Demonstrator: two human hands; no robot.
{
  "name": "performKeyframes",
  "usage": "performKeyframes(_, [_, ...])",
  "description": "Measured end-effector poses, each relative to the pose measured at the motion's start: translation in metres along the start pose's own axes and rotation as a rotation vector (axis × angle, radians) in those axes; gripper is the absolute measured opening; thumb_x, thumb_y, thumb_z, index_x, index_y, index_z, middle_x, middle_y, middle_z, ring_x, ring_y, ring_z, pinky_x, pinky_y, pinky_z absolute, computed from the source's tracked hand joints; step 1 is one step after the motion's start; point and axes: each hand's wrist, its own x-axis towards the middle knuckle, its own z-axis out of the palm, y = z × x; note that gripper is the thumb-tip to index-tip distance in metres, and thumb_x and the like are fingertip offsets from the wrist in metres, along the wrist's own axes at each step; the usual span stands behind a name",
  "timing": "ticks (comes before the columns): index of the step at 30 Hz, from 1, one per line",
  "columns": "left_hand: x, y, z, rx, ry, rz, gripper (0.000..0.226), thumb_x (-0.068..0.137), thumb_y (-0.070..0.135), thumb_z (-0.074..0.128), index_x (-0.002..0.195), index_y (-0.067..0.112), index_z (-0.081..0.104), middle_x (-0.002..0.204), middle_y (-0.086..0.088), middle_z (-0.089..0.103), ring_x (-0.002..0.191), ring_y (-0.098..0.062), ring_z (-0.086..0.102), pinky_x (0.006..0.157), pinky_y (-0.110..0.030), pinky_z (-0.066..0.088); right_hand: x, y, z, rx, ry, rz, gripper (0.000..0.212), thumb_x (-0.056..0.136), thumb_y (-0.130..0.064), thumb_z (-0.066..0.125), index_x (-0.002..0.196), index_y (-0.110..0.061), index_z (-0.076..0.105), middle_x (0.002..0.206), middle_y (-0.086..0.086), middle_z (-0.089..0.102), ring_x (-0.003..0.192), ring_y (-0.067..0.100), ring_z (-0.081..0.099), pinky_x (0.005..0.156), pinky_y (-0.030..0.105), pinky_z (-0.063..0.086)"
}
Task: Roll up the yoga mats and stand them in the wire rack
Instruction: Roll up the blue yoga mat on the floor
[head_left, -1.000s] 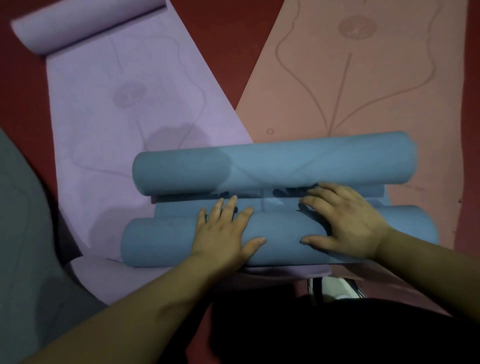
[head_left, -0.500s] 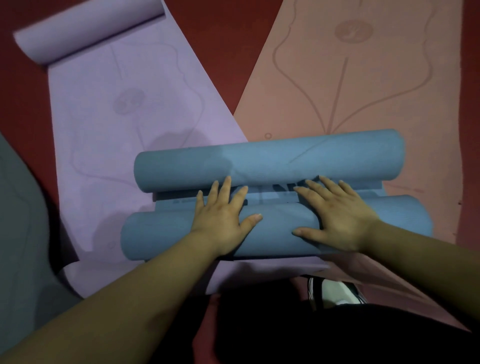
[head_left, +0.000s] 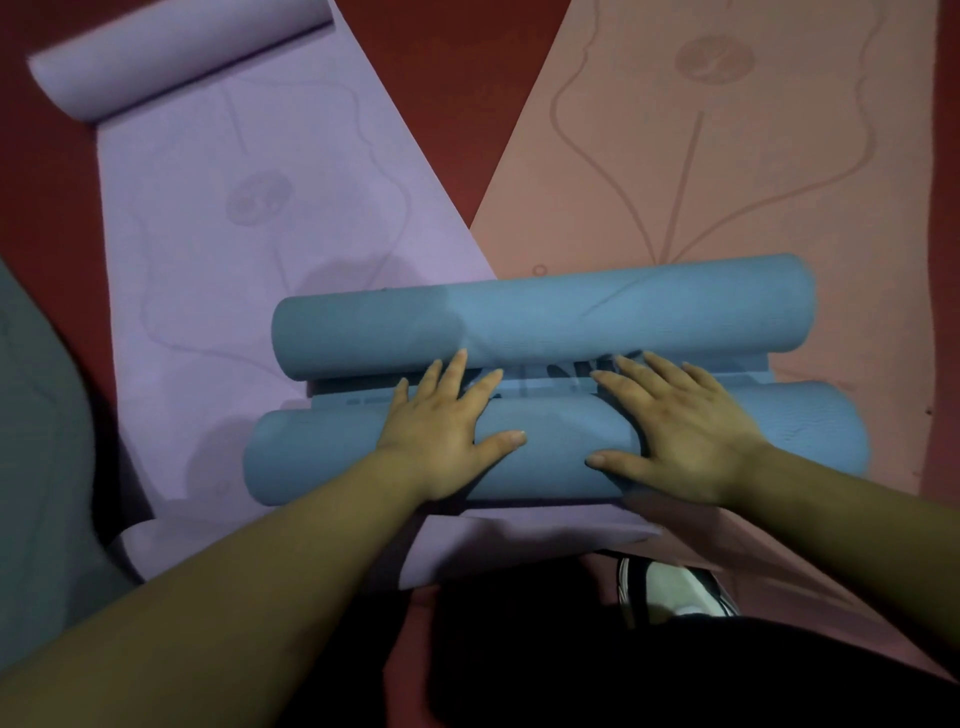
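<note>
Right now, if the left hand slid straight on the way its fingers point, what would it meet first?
Most likely the far blue roll: the left hand lies flat on the near blue roll, fingers pointing across the narrow gap, fingertips seemingly almost there.

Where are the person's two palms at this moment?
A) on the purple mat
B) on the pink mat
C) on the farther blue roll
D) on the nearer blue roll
D: the left hand and right hand lie flat, fingers straight, on the nearer blue roll.

Both hands, left and right, lie flat, fingers apparently straight and spread, forearms extended.
</note>
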Motion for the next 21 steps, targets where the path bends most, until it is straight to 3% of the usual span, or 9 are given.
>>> performKeyframes(6, [-0.015,0.004,0.008,0.039,0.122,-0.032,0.090,0.083,0.087,0.013,0.159,0.041,0.001,0.170,0.000,-0.012,0.156,-0.027,-0.009,0.123,-0.059,-0.001,0.024,0.011,-0.012,0.056,-0.015,0.005,0.110,0.072,-0.098,0.013,0.160,-0.033,0.006,0.170,-0.001,0.009,0.156,0.023,0.004,0.125,0.048,0.013])
performKeyframes(9, [-0.021,0.002,0.012,0.061,0.098,-0.029,0.091,0.082,0.090,0.017,0.158,0.043,-0.001,0.169,0.000,-0.012,0.156,-0.029,-0.009,0.122,-0.059,0.000,0.024,0.010,-0.013,0.062,-0.019,0.004,0.109,0.072,-0.097,0.014,0.160,-0.033,0.005,0.170,0.000,0.005,0.156,0.023,0.001,0.125,0.048,0.011])
performKeyframes(14, [-0.008,-0.002,0.003,0.046,0.048,-0.011,0.093,0.079,0.090,0.020,0.158,0.045,0.001,0.170,0.000,-0.011,0.156,-0.030,-0.006,0.122,-0.060,0.005,0.015,0.006,-0.014,0.011,0.004,0.010,0.104,0.076,-0.094,0.013,0.160,-0.033,0.007,0.170,0.000,0.010,0.156,0.023,0.009,0.124,0.046,0.015])
performKeyframes(17, [0.002,-0.007,-0.006,0.018,0.016,-0.010,0.094,0.078,0.091,0.023,0.158,0.045,0.003,0.170,0.002,-0.009,0.156,-0.029,-0.003,0.122,-0.061,0.008,0.011,0.006,-0.015,0.004,0.008,0.017,0.107,0.074,-0.096,0.018,0.160,-0.034,0.009,0.169,-0.002,0.014,0.154,0.022,0.017,0.123,0.045,0.019])
performKeyframes(21, [0.014,-0.009,-0.014,0.012,0.011,-0.008,0.095,0.079,0.091,0.020,0.159,0.042,0.002,0.170,0.002,-0.011,0.156,-0.028,-0.004,0.123,-0.060,0.006,0.021,0.011,-0.020,0.025,-0.008,0.030,0.114,0.068,-0.100,0.018,0.160,-0.033,0.010,0.169,-0.002,0.013,0.155,0.022,0.014,0.123,0.045,0.019])
